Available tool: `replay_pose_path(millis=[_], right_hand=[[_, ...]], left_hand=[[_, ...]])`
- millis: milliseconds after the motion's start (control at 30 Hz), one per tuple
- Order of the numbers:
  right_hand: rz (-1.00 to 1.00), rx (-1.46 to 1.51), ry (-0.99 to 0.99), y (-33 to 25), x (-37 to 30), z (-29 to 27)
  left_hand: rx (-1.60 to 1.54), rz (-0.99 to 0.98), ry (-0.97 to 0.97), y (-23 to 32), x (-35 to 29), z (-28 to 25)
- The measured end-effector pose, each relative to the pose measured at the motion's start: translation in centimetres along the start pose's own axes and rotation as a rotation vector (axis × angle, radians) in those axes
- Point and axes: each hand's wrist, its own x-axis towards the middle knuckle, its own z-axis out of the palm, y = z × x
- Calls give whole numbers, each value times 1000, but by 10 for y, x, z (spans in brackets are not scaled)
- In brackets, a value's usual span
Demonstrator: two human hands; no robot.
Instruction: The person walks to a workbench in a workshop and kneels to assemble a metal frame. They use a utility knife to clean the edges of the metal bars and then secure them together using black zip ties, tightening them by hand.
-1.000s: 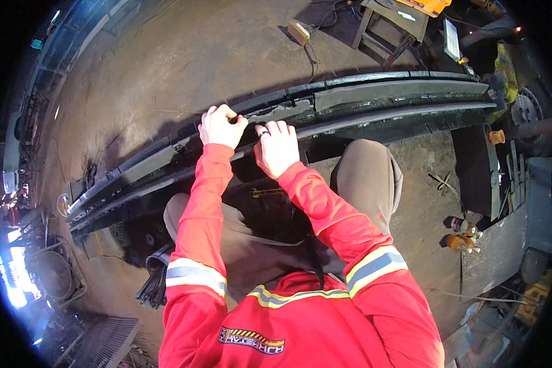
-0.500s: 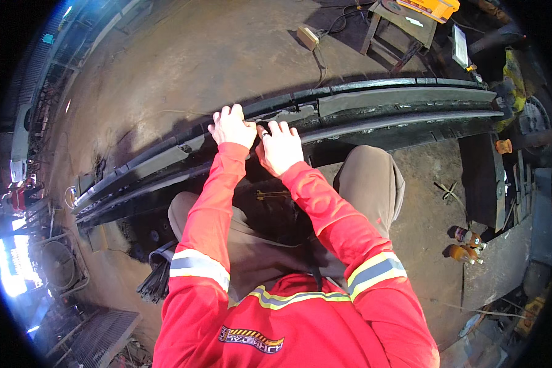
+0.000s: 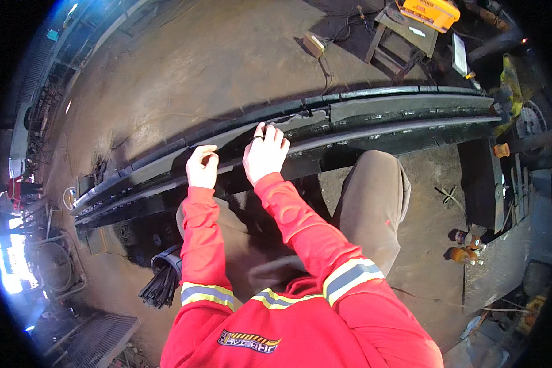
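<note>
A long dark metal beam (image 3: 405, 134) runs across in front of me, with a grey strip (image 3: 374, 110) along its far side. At the middle of the beam, my right hand (image 3: 267, 154) rests its fingers against the strip; they are slightly bent and apart, a dark band round one. To its left and nearer to me, my left hand (image 3: 202, 168) is curled over the beam's near side, thumb close to the bent fingers. Whatever it pinches, if anything, is too small to make out. Between both hands the strip continues along the beam.
A bucket (image 3: 167, 260) of dark rods stands left of my legs. Right of me are bottles (image 3: 466, 246) and a dark block (image 3: 481, 184). Beyond the beam stand a small wooden stool (image 3: 405, 37) with a yellow case (image 3: 432, 12), and a box with a cable (image 3: 314, 46).
My hands were close together over the strip. Now they are apart: the left has drawn back toward me and to the left, while the right has shifted slightly left.
</note>
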Motion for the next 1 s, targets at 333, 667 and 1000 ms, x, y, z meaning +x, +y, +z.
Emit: replay_pose_path(millis=[333, 667, 1000], right_hand=[[292, 24, -89, -12, 20, 8], [120, 144, -31, 3, 22, 14], [267, 96, -187, -4, 28, 4]], left_hand=[[3, -4, -91, 50, -5, 1], [-186, 2, -4, 61, 1, -13], [-255, -35, 11, 64, 9, -21]])
